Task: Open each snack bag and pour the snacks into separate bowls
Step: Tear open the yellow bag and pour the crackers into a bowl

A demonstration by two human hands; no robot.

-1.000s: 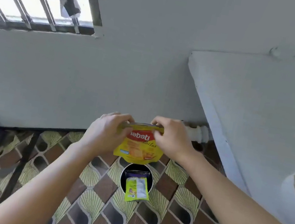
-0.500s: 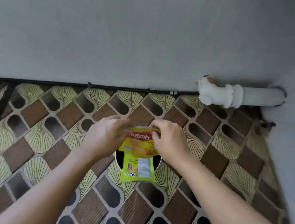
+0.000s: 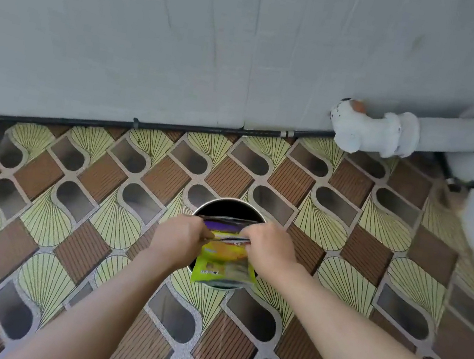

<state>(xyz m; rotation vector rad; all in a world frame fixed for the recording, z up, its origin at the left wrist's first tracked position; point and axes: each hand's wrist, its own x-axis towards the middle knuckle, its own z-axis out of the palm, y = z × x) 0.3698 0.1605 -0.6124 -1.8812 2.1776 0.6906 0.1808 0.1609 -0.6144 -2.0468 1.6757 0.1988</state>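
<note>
- Head view: left hand (image 3: 180, 237) and right hand (image 3: 269, 252) pinch the top edges of a yellow foil snack bag (image 3: 224, 255), held over a round dark metal bowl (image 3: 229, 209) on the patterned floor (image 3: 359, 246)
- Bag looks light, crinkly, slippery; grip the top seam

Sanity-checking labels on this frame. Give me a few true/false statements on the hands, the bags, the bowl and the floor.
1. Both hands, left hand and right hand, grip the top edge of the yellow snack bag. True.
2. The yellow snack bag is held directly above the dark bowl. True.
3. The bowl stands on a wooden table. False: it stands on the patterned floor mat.
4. A green packet lies across the bowl's near rim. True.
5. The white pipe runs along the left wall. False: it sits at the right, by the corner.
</note>
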